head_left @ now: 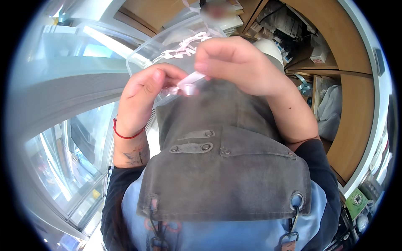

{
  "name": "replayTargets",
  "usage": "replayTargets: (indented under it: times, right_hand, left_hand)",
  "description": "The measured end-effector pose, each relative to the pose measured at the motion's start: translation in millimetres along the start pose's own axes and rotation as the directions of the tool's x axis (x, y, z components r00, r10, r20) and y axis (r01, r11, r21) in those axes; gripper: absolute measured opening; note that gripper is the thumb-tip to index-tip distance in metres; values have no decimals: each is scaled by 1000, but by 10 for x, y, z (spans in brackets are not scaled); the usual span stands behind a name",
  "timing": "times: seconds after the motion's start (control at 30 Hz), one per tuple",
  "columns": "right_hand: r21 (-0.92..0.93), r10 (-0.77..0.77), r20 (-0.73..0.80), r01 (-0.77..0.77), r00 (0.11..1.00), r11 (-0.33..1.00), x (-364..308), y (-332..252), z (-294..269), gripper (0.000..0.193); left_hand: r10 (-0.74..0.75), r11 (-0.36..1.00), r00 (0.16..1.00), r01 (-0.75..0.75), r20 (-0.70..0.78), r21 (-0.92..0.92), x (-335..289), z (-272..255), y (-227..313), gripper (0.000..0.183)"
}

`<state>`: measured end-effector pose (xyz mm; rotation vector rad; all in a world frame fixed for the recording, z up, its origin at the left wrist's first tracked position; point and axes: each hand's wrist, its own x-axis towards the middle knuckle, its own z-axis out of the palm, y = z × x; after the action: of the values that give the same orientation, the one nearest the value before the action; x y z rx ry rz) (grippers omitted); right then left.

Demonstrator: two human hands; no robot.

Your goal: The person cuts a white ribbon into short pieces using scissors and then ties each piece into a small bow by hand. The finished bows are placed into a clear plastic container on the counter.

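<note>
A pale pink satin ribbon (pixel 188 84) with a small bow loop is stretched between my hands, above the dark grey apron on my lap. The fingers of my left hand (pixel 141 90) are curled closed around its lower left part. With thumb and fingers pinched, my right hand (pixel 243 65) grips the upper end of the strip. Just beyond them is a clear plastic box (pixel 133 56), partly hidden by my hands. Several pale pink ribbon bows (pixel 183 48) lie in it on a dark grey surface.
Wooden shelves (pixel 351 117) with a white plastic bag (pixel 329 111) and packed odds and ends stand to my right. On the left is a pale, glass-panelled structure (pixel 67 83), close to my left arm. A loose ribbon (pixel 190 6) runs past the box's far edge.
</note>
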<state>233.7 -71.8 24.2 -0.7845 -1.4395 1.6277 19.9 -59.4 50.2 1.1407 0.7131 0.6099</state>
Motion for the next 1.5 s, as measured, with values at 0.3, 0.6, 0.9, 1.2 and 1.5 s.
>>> replayTargets:
  times: [0.3, 0.6, 0.9, 1.2, 1.5]
  right_hand:
    - [-56, -6, -99, 1, 995, 998, 31, 1, -77, 17]
    - [-430, -528, -287, 385, 800, 817, -110, -19, -341, 8]
    - [-425, -574, -496, 393, 652, 815, -11, 279, 165, 9]
    - [-213, -478, -534, 436, 697, 874, 35, 300, 348, 11]
    - [116, -180, -570, 296, 801, 948, -15, 170, 395, 11]
  left_hand:
    - [-10, 1000, 995, 12, 96, -14, 102, -58, -80, 20]
    - [53, 993, 987, -69, -149, -99, 108, 55, -88, 20]
    - [143, 968, 957, -188, -254, -165, 146, 197, -260, 17]
    - [279, 957, 876, -286, -394, 42, 201, 289, -300, 19]
    - [316, 948, 864, -302, -391, 100, 222, 262, -337, 18]
